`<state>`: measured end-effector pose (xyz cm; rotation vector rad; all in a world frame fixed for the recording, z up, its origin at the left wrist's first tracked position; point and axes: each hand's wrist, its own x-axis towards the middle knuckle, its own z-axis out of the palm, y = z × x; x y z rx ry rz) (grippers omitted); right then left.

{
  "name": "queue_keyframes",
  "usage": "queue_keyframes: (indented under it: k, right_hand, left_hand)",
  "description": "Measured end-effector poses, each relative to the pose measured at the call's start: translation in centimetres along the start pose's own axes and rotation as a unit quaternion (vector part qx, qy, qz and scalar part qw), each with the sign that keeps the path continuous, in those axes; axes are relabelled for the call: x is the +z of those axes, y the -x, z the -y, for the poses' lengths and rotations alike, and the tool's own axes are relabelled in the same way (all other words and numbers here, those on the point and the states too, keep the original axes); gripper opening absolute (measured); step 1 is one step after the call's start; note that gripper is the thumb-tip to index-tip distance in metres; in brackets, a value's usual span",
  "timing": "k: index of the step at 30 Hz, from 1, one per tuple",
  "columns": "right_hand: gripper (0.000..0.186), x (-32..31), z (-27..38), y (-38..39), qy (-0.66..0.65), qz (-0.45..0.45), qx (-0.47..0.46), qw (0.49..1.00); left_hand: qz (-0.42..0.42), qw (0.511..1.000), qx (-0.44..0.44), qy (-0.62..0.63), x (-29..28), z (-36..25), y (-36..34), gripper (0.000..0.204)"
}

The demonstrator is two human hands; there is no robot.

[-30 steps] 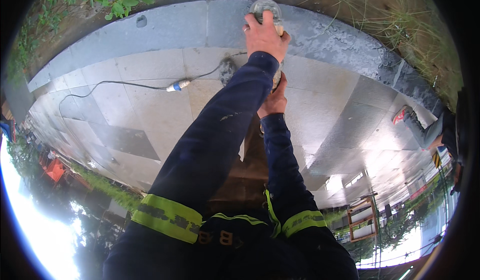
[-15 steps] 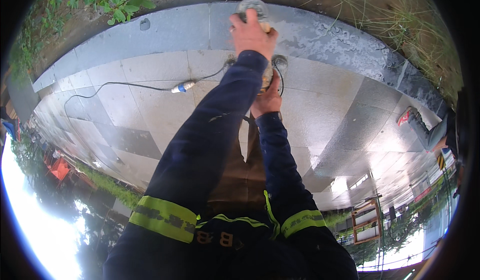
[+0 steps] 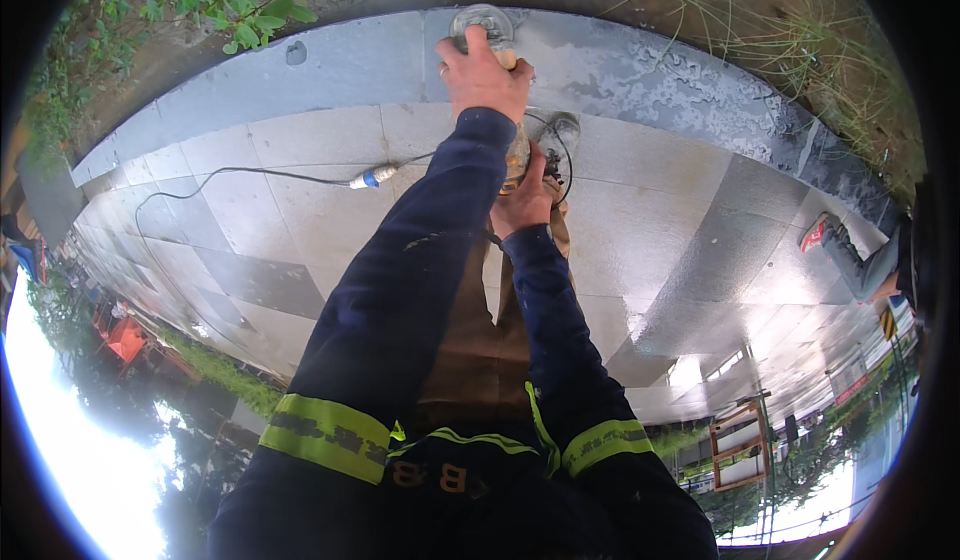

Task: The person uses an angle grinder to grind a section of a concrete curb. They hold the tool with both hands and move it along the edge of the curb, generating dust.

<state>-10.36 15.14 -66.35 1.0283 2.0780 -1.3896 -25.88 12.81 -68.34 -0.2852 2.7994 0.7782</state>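
Observation:
An angle grinder (image 3: 515, 165) lies along the far side of my reach, its round disc end (image 3: 487, 20) over the grey stone curb (image 3: 330, 65). My left hand (image 3: 485, 82) is closed over the grinder's front part, just behind the disc, with fingers toward the far edge. Nearer to me, my right hand (image 3: 526, 202) grips the rear of its body. Both hands and my left sleeve hide much of the tool. A black cord loops beside the right hand.
A dark cable with a blue-and-white connector (image 3: 374, 177) runs left across the paving slabs (image 3: 300, 210). Leafy plants (image 3: 240, 0) and long grass (image 3: 830, 80) border the curb. At the right, another person's leg and red shoe (image 3: 816, 232) show. Wet whitish patches mark the curb's right part.
Both hands and the grinder have shifted slightly left along the curb. The disc end now sits farther left and a bit lower in view. The grip looks the same.

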Motion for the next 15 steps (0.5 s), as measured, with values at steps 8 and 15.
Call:
queue_keyframes:
  k: [8,15]
  right_hand:
    - [0.086,-3.2,0.3,0.0,0.019,-0.068,0.043,0.997]
    - [0.084,-2.5,-0.6,0.5,0.01,-0.024,0.052,0.998]
  left_hand:
    - [0.038,0.999,0.02,0.022,2.4,-3.7,1.1,0.059]
    - [0.101,0.994,-0.043,0.021,0.1,-3.0,1.3,0.056]
